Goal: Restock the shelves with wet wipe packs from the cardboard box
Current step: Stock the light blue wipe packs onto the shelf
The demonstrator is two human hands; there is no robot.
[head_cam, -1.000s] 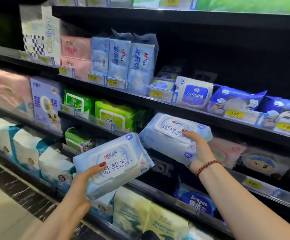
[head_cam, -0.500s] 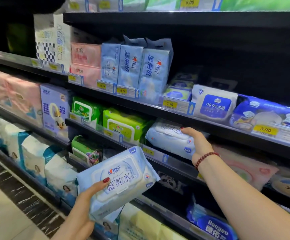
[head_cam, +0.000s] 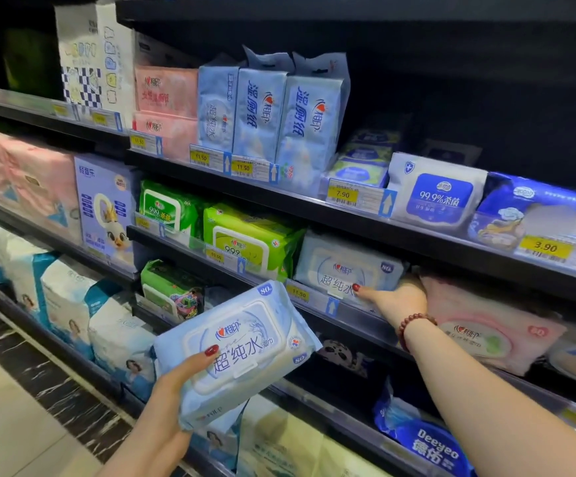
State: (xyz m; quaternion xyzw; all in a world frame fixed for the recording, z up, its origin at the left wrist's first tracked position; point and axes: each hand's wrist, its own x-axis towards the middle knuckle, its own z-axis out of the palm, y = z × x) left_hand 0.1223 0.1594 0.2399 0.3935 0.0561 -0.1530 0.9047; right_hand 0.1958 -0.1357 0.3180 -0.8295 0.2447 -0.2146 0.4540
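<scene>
One loose pack (head_cam: 242, 349), long axis rising rightward, pinched in left hand (head_cam: 171, 394); right hand's (head_cam: 396, 297) grip unclear.

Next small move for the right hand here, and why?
Probably let go and draw the right hand back: the shelved pack already lies on the shelf between the green pack and the pink pack, thumb on its front. That clears room for the second pack in the left hand.

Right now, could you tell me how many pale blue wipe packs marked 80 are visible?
2: held pack in the left hand, shelved pack on the shelf at the right hand; more may hide behind.
</scene>
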